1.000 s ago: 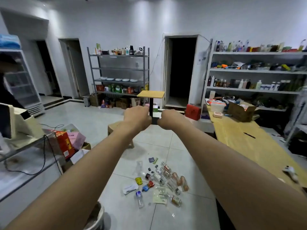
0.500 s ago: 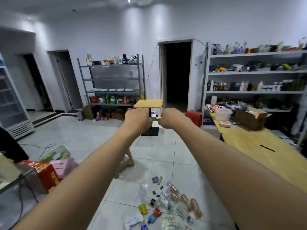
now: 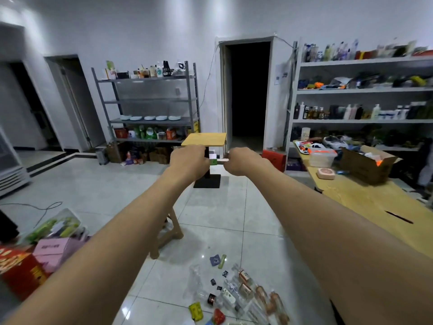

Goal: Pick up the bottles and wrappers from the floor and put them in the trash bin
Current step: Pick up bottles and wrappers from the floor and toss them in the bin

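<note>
Both hands, the left hand [image 3: 190,161] and right hand [image 3: 242,160], are raised with fingers curled, holding nothing identifiable, while the bottles [image 3: 243,292] and wrappers [image 3: 195,311] lie untouched on the floor [image 3: 117,195]; risk: stepping forward onto rolling bottles underfoot.

One wide camera on my head looks forward and slightly down across the room, both arms stretching away from it. My hands [image 3: 212,163] sit mid-frame; the floor [image 3: 93,184] litter lies close below, shelves [image 3: 150,102] far ahead.
</note>
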A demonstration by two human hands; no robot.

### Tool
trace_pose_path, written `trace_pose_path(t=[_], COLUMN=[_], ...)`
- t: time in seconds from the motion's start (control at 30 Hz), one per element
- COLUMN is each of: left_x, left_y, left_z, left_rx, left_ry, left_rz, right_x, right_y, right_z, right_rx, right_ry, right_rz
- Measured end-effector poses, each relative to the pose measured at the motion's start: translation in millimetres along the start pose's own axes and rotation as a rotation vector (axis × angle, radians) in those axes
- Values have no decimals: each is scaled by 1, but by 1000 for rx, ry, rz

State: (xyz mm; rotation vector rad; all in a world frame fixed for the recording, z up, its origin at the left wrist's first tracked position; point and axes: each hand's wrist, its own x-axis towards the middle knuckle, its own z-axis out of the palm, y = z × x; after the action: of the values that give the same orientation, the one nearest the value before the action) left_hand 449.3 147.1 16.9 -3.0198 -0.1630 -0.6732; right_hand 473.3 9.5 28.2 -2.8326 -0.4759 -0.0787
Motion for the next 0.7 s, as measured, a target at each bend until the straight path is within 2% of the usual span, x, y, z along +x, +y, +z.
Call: trace_pose_path(t=[0.2, 0.4, 0.7], left_x=[80, 120, 147], left_y=[-15, -40, -99], left_z=[63, 136, 233], left_rx=[-32, -74, -131], left_ry=[-31, -19, -163], left_rz=[-32, -7, -69], right_x=[108, 179, 258], right_y=[15, 19, 1], right_z=[23, 88, 186], right_rx=[-15, 11, -14], right_ry=[-5, 61, -152], right_rz=[-34, -50, -39])
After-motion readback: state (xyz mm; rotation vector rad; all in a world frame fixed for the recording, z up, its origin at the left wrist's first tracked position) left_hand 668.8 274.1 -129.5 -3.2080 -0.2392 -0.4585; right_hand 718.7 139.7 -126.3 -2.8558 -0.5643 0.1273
